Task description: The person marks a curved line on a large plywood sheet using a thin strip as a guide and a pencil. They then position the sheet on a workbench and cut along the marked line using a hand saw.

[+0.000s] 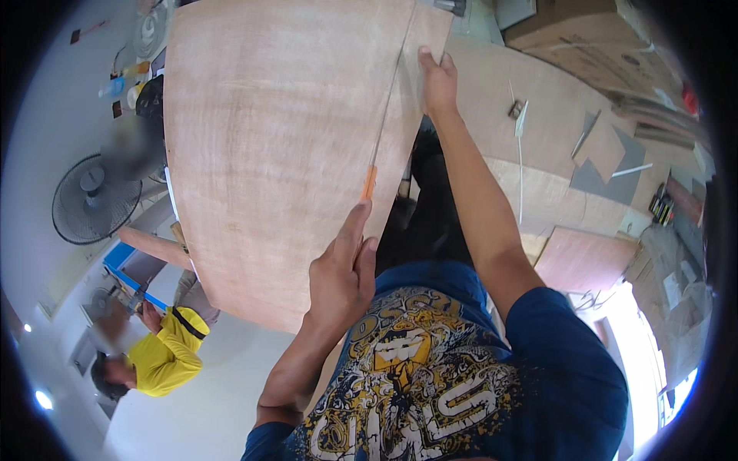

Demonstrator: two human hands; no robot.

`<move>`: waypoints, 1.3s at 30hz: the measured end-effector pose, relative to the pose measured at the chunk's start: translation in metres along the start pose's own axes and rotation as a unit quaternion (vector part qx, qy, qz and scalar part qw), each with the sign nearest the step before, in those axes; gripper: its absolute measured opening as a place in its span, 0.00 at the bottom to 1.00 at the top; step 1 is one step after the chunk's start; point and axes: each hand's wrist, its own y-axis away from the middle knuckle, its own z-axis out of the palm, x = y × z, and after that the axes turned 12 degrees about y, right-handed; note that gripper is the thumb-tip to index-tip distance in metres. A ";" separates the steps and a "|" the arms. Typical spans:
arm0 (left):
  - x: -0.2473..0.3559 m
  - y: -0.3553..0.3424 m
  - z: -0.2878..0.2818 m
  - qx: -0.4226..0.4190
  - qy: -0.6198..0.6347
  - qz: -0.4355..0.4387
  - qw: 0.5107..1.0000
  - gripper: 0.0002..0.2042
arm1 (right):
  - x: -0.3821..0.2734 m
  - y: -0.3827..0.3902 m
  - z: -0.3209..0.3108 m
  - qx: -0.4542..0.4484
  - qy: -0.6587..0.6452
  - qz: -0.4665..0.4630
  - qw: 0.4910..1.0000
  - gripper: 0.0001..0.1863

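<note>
A large, thin plywood sheet point(269, 138) lies in front of me, its right edge running close to my body. My left hand point(342, 265) is closed on a slim orange utility knife point(370, 182), index finger stretched along it; its blade is too small to make out. From the knife's tip a dark straight line point(394, 84) runs up the sheet to its far edge, marking off a narrow strip on the right. My right hand point(440, 83) grips the sheet's right edge near the far corner, thumb on top, other fingers hidden beneath.
To the right a wooden worktop point(492, 84) carries grey offcuts point(626, 165), white strips and a cardboard box point(588, 46). A reddish board point(584, 261) lies nearer. On the left are a black fan point(96, 198), a blue-edged frame point(123, 265) and a person in yellow point(169, 353).
</note>
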 end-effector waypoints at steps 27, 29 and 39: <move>0.067 0.038 0.074 -0.072 0.055 -0.090 0.992 0.26 | -0.046 0.019 -0.122 0.029 -0.008 0.012 0.999 0.16; 0.041 0.016 0.088 -0.058 0.058 -0.010 0.997 0.26 | -0.047 0.021 -0.121 0.021 -0.028 0.013 0.999 0.15; 0.025 -0.036 0.122 -0.026 -0.004 0.078 0.997 0.30 | -0.054 0.025 -0.118 0.012 -0.049 0.038 0.998 0.18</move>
